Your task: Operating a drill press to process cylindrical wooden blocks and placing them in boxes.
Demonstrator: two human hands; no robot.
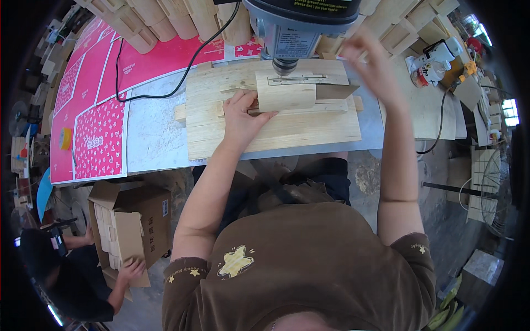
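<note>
A pale, curved wooden piece [287,98] lies between wooden strips on a thick wooden board [298,132]. My left hand [243,117] grips the left end of this piece, thumb along the near side and fingers at the far side. Just above its far edge hangs the chuck [284,67] of a grey-blue drill press [301,36]; whether the bit touches the wood is hidden. My right hand [369,62] is raised at the right side of the drill press, its fingers bent and blurred, and I cannot make out whether they hold a handle.
Several wooden pieces [182,19] stand along the back of the table. A black cable [187,74] crosses pink printed sheeting [99,129]. White bottles [433,66] stand at right. At lower left, a co-worker [72,276] handles a cardboard box [146,231] of wooden pieces.
</note>
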